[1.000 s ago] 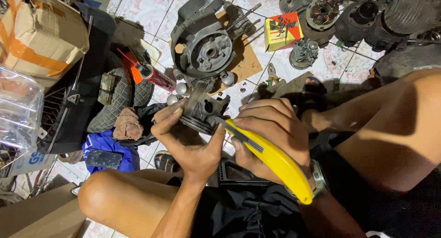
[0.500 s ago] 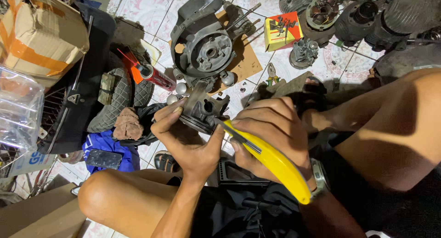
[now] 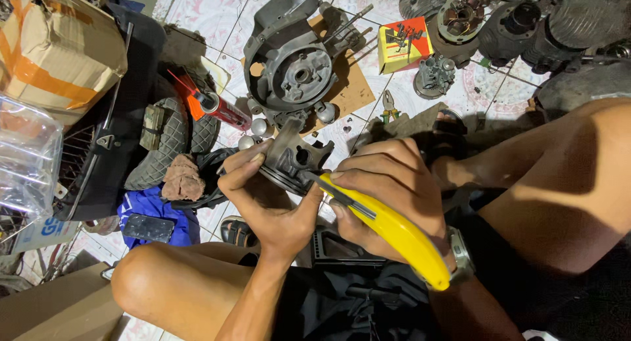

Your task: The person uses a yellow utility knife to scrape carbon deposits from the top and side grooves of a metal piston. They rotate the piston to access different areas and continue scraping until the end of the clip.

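My left hand (image 3: 266,196) grips a small grey metal engine part (image 3: 294,158) and holds it over my lap. My right hand (image 3: 388,186) is closed around a yellow utility knife (image 3: 394,232). The knife's blade tip rests against the lower right edge of the metal part. A wristwatch (image 3: 460,252) sits on my right wrist. My bare knees frame the hands on both sides.
A large grey engine casing (image 3: 296,58) lies on cardboard on the tiled floor ahead. A yellow box (image 3: 404,45), pliers (image 3: 389,105), a red tube (image 3: 220,107), a small tyre (image 3: 171,140), a brown rag (image 3: 183,180), a taped carton (image 3: 59,45) and more engine parts (image 3: 545,25) surround me.
Both hands stay almost still. The knife has shifted only slightly against the metal part.
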